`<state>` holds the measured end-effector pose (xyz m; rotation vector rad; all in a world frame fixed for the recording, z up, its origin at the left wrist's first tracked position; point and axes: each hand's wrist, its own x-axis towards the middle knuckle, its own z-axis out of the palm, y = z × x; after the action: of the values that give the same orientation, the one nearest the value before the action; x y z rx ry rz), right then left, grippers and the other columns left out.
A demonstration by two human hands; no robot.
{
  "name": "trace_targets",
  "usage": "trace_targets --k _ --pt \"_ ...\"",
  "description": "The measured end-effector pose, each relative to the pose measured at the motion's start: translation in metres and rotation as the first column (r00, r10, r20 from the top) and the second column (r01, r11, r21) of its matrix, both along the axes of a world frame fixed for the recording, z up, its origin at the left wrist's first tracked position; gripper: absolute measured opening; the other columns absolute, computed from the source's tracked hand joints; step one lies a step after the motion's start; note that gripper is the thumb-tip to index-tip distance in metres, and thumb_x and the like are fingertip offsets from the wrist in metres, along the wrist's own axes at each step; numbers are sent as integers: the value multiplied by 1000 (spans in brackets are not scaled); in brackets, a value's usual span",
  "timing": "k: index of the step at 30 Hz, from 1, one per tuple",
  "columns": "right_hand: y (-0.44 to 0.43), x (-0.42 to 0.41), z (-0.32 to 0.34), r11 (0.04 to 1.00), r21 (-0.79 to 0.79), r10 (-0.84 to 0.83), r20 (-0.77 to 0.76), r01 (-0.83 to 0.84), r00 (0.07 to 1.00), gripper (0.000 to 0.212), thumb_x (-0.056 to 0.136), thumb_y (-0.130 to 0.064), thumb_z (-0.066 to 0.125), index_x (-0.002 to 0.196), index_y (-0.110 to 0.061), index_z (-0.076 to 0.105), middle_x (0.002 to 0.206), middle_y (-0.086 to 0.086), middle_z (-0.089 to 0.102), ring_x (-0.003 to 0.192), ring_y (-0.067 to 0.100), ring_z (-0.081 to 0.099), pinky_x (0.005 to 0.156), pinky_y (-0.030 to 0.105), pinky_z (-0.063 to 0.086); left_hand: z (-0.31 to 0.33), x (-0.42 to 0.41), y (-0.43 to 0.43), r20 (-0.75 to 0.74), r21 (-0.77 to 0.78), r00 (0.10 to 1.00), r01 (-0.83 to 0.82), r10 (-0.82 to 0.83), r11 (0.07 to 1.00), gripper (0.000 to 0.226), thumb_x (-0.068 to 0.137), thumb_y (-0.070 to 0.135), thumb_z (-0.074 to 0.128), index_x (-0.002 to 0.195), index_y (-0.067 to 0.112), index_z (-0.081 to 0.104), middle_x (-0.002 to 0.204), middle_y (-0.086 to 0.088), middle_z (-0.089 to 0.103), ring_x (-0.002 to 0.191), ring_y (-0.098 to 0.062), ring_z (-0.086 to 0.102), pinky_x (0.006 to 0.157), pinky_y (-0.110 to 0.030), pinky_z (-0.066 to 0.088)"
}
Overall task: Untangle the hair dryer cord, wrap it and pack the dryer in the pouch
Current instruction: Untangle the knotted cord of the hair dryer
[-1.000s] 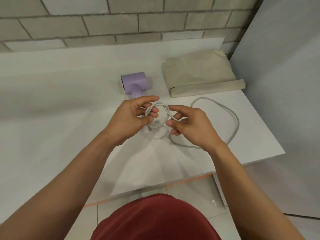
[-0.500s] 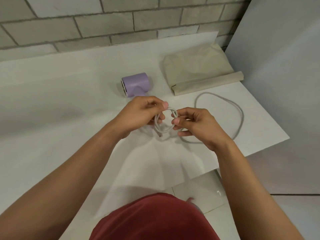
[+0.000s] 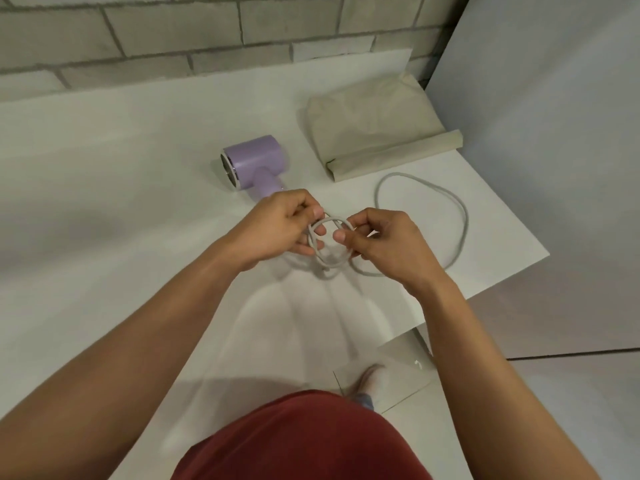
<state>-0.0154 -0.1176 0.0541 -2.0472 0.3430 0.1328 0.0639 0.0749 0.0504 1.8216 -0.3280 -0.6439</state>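
A lilac hair dryer [image 3: 252, 163] lies on its side on the white table [image 3: 121, 188], its handle running under my left hand. Its grey cord [image 3: 460, 223] sweeps in a wide loop to the right and comes back to a small knotted loop between my hands. My left hand [image 3: 280, 230] pinches the left side of that small loop. My right hand [image 3: 381, 244] pinches its right side. Both hold the knot a little above the table. A beige fabric pouch [image 3: 374, 126] lies flat behind the cord loop, its open end rolled.
A grey brick wall [image 3: 207, 32] runs along the table's far edge. A grey panel [image 3: 554, 133] stands close on the right. The table's right edge [image 3: 512, 282] drops to a tiled floor, where my foot shows.
My hands have closed in on the knot and the small loop between them has shrunk. The view has shifted, so the dryer and pouch sit a little further right.
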Motion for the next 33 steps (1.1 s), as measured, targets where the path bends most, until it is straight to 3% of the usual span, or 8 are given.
trace_targets --k 4,13,18,21,23,26,30,33 --pt "-13 -3 14 952 253 201 -87 -174 976 16 100 -14 68 114 -18 73 104 3 80 103 23 75 94 40 58 3 0 4 6 2 1000 -9 9 1000 17 109 18 49 111 8 62 102 -18 74 87 -25 78 78 -38 65" --pt "-5 6 12 988 128 101 -103 -87 990 20 83 -15 86 95 -8 72 84 6 80 82 18 77 81 33 57 29 11 2 157 255 958 195 -239 947 13 104 22 59 100 17 70 81 0 77 77 -30 76 70 -45 65" --pt "6 9 7 999 22 43 -10 -42 999 34 87 -35 84 89 -6 66 78 0 80 77 16 76 85 41 59 16 -3 -4 316 66 948 -68 44 996 9 107 17 52 102 13 45 91 -12 72 64 -26 75 57 -47 64" --pt "2 10 18 978 174 119 3 -118 993 28 101 -34 67 101 -5 65 92 3 81 92 20 77 92 43 58 10 -10 -4 318 -63 923 -207 216 976 6 109 17 46 113 16 42 98 -16 69 66 -20 75 58 -39 64" --pt "-5 11 23 950 251 195 -1 -188 981 20 105 -23 60 110 -4 66 101 5 81 100 22 76 96 41 57 9 -10 -1 321 -82 919 -213 228 974 21 110 15 44 130 19 47 100 -16 68 70 -15 76 59 -29 63" --pt "-10 16 25 960 132 243 47 -247 969 9 102 -16 66 105 -10 71 96 4 81 97 24 76 97 39 57 10 -6 6 380 18 921 -104 89 994 33 110 11 42 136 18 60 107 -15 66 76 -12 76 67 -29 64" --pt "-5 19 26 951 35 305 66 -307 950 5 98 -15 72 100 -10 71 89 1 81 85 18 76 86 21 56 19 14 15 707 415 615 41 -350 909 32 103 16 58 131 25 69 121 1 65 105 -16 65 87 -30 52" --pt "-4 19 23 957 13 288 82 -290 954 8 95 -16 76 97 -10 71 86 2 81 85 19 77 87 27 56 34 23 20 695 618 408 80 -591 782 37 101 36 43 123 34 73 105 7 71 92 -22 69 69 -36 52"
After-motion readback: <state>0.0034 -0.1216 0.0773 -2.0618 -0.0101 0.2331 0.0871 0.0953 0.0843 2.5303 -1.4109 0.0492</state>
